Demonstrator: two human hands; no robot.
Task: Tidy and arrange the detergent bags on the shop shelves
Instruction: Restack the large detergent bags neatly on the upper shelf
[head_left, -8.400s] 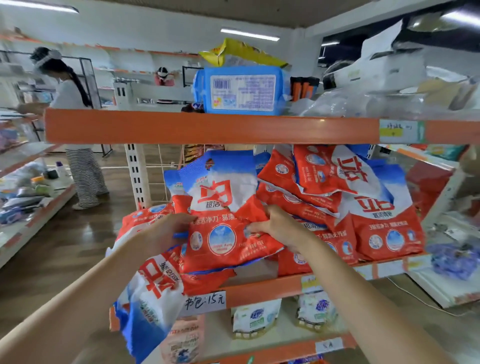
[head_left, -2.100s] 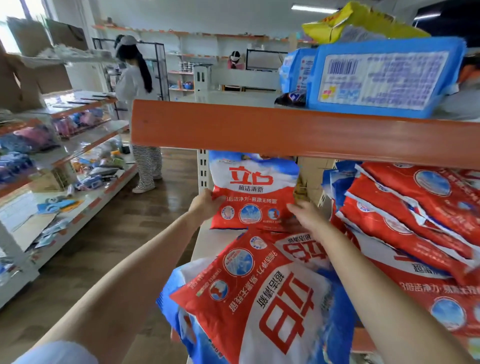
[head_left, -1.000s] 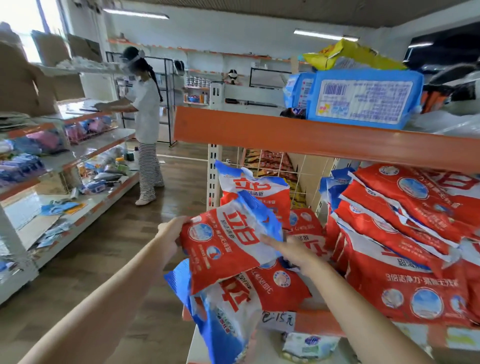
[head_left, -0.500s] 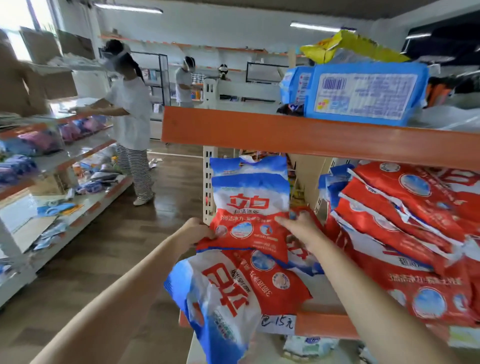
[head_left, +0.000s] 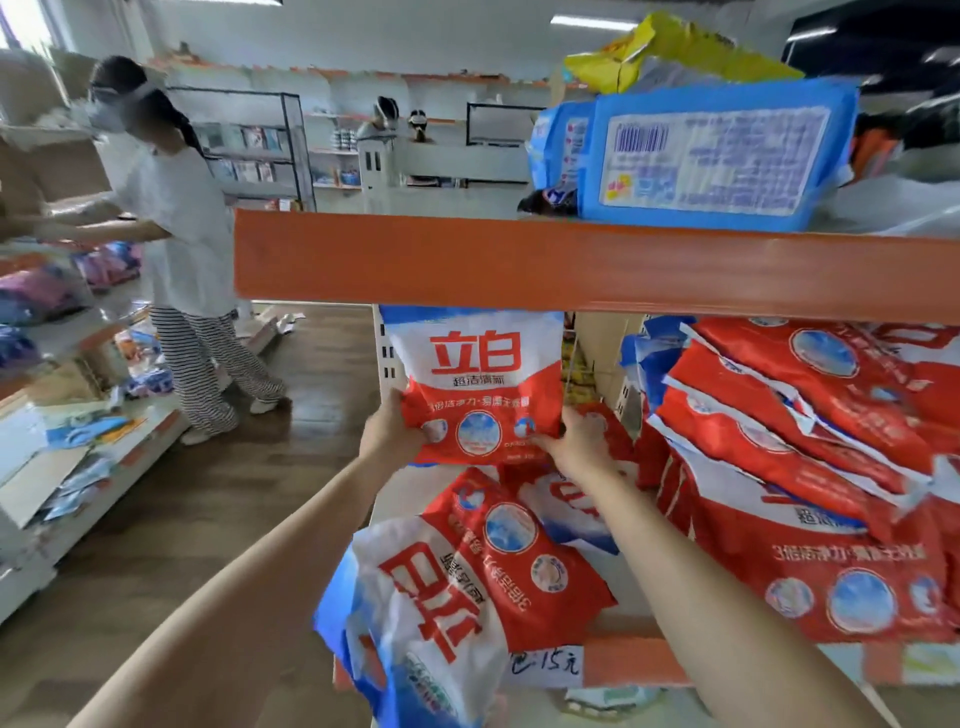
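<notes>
A red, white and blue detergent bag (head_left: 475, 387) stands upright at the left end of the middle shelf, its top just under the orange shelf beam (head_left: 571, 265). My left hand (head_left: 390, 431) grips its lower left corner and my right hand (head_left: 574, 441) grips its lower right corner. Below my hands another detergent bag (head_left: 457, 597) lies tilted and hangs over the shelf's front edge. A further bag (head_left: 576, 512) lies flat behind it. To the right, several bags (head_left: 810, 467) lean in an untidy stack.
A blue pack (head_left: 711, 156) and a yellow bag (head_left: 649, 49) sit on the top shelf. A handwritten price tag (head_left: 545, 665) hangs on the shelf's front edge. A person (head_left: 176, 244) in striped trousers works at the left-hand shelves (head_left: 62, 415) across the wooden-floored aisle.
I have lifted the bag from its slanted position, turned it upright and moved it back under the beam at the shelf's left end. Both hands went with it.
</notes>
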